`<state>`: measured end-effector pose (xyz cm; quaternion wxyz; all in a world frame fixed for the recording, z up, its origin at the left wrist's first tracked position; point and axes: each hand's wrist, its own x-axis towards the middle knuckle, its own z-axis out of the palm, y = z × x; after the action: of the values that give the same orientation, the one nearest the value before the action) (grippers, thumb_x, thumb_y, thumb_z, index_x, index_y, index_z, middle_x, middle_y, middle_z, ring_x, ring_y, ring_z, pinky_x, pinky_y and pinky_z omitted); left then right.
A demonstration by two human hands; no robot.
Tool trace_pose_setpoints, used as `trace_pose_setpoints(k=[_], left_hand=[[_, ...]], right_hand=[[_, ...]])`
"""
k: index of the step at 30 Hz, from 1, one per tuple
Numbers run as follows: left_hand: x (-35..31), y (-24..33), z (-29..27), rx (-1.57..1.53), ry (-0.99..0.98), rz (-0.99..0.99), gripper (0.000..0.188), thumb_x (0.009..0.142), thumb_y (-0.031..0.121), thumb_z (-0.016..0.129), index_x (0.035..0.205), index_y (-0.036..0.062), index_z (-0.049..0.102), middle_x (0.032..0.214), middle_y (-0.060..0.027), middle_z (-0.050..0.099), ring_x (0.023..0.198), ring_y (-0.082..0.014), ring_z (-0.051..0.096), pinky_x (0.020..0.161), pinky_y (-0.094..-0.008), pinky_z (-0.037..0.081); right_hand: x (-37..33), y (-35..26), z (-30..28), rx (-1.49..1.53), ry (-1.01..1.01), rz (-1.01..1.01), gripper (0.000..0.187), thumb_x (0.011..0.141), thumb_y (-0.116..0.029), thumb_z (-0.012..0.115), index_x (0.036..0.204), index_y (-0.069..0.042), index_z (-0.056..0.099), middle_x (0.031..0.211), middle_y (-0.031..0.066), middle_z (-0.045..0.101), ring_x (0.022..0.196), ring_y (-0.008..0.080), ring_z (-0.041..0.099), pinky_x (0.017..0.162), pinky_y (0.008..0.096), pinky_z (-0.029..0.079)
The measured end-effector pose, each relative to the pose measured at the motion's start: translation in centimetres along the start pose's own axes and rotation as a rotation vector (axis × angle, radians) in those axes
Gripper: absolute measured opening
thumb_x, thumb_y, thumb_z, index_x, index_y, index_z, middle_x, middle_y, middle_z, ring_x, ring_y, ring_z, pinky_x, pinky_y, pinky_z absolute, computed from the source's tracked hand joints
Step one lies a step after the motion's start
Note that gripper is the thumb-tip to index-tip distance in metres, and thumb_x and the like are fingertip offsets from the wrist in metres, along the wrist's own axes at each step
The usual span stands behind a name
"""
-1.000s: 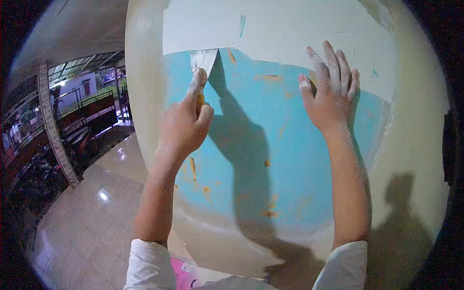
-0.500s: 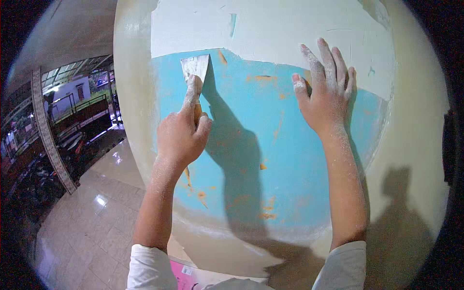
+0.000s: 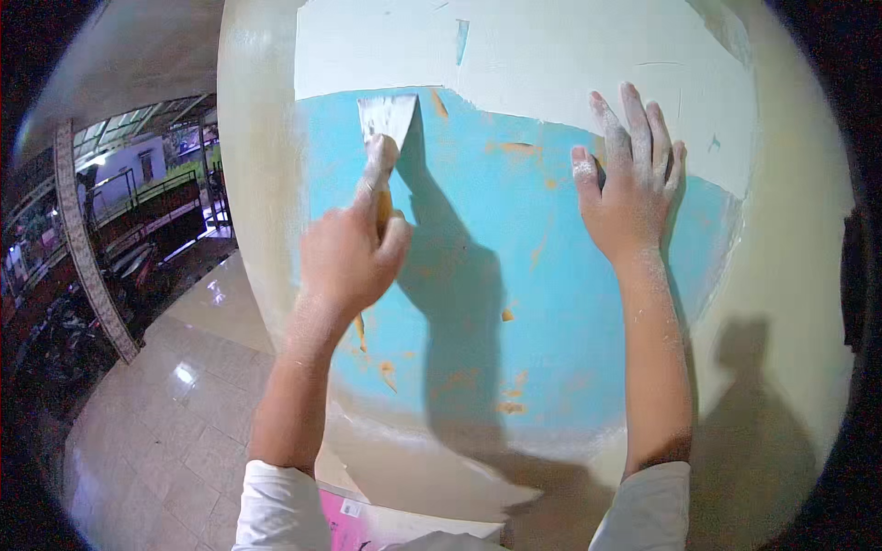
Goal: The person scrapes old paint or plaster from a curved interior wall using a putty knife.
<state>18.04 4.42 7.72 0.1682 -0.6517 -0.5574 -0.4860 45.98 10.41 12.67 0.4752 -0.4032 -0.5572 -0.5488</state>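
My left hand [image 3: 349, 262] is closed around the yellow-orange handle of a putty knife [image 3: 388, 118], index finger stretched along its base. The broad metal blade points upward and lies over the blue area [image 3: 459, 340] of a wall, just under the lower edge of a white layer [image 3: 533, 60]. Whether the blade touches the wall I cannot tell. On the right, my right hand [image 3: 634, 193] rests with fingers spread across the border between white and blue, holding nothing. White dust coats the fingers of both hands.
Orange-brown patches [image 3: 510, 406] dot the blue area, and beige wall [image 3: 790, 230] surrounds it. A shiny tiled floor [image 3: 175, 413] lies at left, beside a post [image 3: 92, 248] and dark parked motorbikes [image 3: 78, 317]. Something pink [image 3: 344, 523] shows low by my left sleeve.
The whole wall sits slightly farther right in the picture. The putty knife's blade has edged a little up towards the white layer's edge. My right hand keeps its place on the wall.
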Motion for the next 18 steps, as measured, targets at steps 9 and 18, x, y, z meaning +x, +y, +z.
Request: trace_pose_setpoints(k=[9,18], left_hand=[[0.2,0.6,-0.2,-0.022,-0.065,-0.006,0.075,0.087,0.014,0.053,0.158,0.0195,0.028,0.086,-0.0182,0.068,0.069,-0.0325,0.065,0.069,-0.0406,0.051],[-3.0,-1.0,3.2,-0.176,-0.035,0.080,0.084,0.084,0.026,0.058,0.158,0.0151,0.021,0.070,-0.0186,0.066,0.063,-0.0397,0.065,0.063,-0.0496,0.051]], right_hand=[[-2.4,0.0,-0.3,-0.018,-0.081,0.027,0.062,0.092,-0.038,0.060,0.150,-0.030,0.041,0.162,0.0039,0.028,0.148,0.0317,0.026,0.114,0.0679,0.020],[-7.8,-0.8,-1.7,0.025,-0.313,0.077,0.074,0.092,-0.043,0.059,0.157,-0.023,0.028,0.166,0.0146,0.014,0.152,0.0405,0.013,0.112,0.0733,0.012]])
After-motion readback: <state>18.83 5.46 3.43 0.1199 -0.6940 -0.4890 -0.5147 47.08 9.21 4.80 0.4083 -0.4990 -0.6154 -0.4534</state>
